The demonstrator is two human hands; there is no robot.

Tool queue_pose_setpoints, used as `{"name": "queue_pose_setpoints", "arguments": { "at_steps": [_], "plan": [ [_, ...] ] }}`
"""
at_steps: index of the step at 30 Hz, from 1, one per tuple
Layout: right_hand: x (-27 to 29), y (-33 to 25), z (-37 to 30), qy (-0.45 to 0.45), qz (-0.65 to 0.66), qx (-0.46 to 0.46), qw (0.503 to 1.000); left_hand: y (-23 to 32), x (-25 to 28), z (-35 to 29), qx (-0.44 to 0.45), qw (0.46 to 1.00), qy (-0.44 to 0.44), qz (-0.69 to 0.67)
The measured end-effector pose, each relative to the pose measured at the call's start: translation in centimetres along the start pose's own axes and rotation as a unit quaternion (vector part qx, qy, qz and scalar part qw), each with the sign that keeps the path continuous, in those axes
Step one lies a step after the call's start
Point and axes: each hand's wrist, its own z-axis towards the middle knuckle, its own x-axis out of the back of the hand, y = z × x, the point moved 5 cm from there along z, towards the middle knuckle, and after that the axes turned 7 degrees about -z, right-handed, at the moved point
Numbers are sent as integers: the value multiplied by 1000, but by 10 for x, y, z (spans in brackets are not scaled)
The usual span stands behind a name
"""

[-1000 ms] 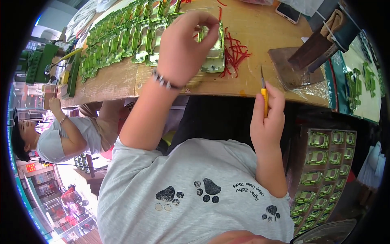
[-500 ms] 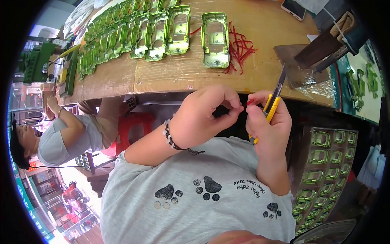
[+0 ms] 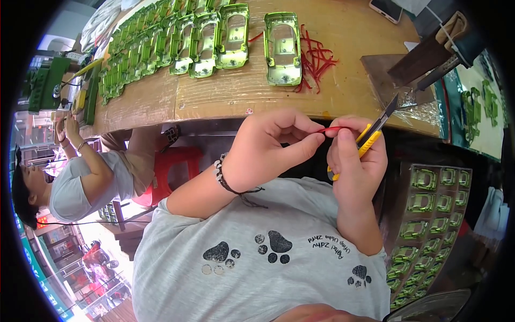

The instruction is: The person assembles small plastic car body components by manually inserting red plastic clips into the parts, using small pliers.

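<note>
A thin red strip (image 3: pixel 331 129) stretches between my two hands at the table's near edge. My left hand (image 3: pixel 273 147) pinches one end of it between thumb and forefinger. The other end is pinched in my right hand (image 3: pixel 357 161), which also grips a yellow-handled utility knife (image 3: pixel 369 140) with its blade pointing up and to the right. Just beyond lies a single shiny green toy car body (image 3: pixel 283 76), apart from both hands. Next to it is a loose pile of red strips (image 3: pixel 319 61).
Rows of green car bodies (image 3: pixel 205 67) cover the table's left part. A brown stand (image 3: pixel 413 70) on a flat plate and a phone (image 3: pixel 386 9) are at the far right. Below right stands a tray (image 3: pixel 404 214) of green frames. A co-worker (image 3: pixel 96 177) sits at left.
The red strip now spans both hands; before, it showed only at my right fingertips. The knife has tipped further right. The co-worker's hands have risen.
</note>
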Motion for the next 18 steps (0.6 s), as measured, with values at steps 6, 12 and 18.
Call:
{"name": "queue_pose_setpoints", "arguments": {
  "at_steps": [6, 12, 18],
  "plan": [
    [2, -17, -1, 30, -309, 247, 918, 8, 7, 4, -50, 979, 97, 174],
    [-9, -20, -6, -5, -523, 193, 830, 22, 4, 4, -191, 931, 121, 286],
    [-7, -15, -7, -7, -547, 211, 810, 25, 3, 7, -265, 921, 127, 257]
  ]
}}
